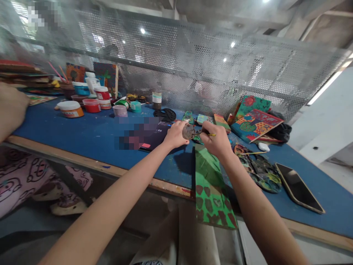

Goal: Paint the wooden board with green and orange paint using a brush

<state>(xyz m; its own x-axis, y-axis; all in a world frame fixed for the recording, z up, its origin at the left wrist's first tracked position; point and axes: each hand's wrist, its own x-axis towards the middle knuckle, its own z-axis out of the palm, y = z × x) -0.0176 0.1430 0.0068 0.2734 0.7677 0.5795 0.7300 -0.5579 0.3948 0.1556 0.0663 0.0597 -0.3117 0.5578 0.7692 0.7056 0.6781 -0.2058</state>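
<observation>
My left hand [174,134] is closed around a small round dark container [189,131], held just above the blue table [91,134]. My right hand [216,139] is closed in a pinch on a thin paintbrush [211,135] with a yellow handle, its tip at the container. Below my hands a green painted board [211,186] with dark red heart shapes lies over the table's front edge. A round paint palette [259,171] with another brush across it sits just right of my right hand.
Several paint tubs [91,105] stand at the back left. Painted boards [255,123] lean at the back right against a perforated metal screen [193,70]. A phone [299,188] lies at the right. Another person's arm [9,108] and patterned trousers [24,176] show at the left.
</observation>
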